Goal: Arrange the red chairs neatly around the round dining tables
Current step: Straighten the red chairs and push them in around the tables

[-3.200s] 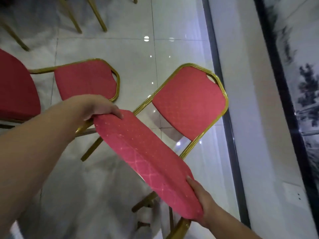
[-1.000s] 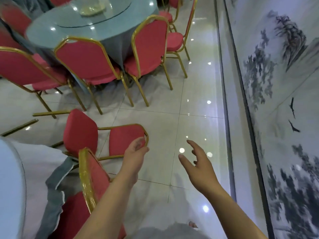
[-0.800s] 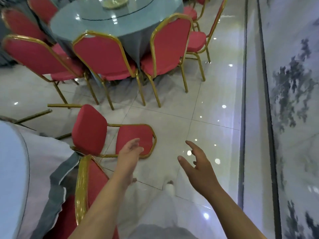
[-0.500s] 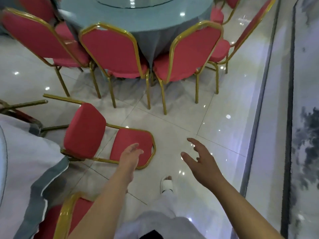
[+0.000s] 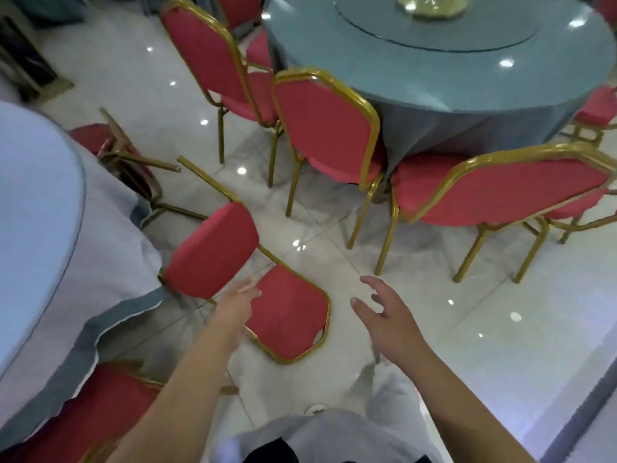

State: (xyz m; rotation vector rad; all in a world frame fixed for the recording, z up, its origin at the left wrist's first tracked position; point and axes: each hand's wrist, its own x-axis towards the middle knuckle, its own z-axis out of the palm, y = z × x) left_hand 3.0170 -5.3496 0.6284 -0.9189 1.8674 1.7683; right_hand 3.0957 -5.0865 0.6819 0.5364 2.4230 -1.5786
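A fallen red chair [image 5: 287, 315] lies on its back on the tiled floor [image 5: 467, 329], between the white-draped worktop [image 5: 50, 228] and the round grey-clothed worktop [image 5: 434, 88]. Its long axis runs diagonally — backrest top toward the person, gold legs [image 5: 207, 182] pointing away to the upper left. The left hand [image 5: 238, 302] reaches over the backrest's edge, fingers straight, gripping nothing; the right hand [image 5: 384, 317] hangs spread and empty just beside the chair. Upright red chairs [image 5: 324, 128] ring the grey worktop.
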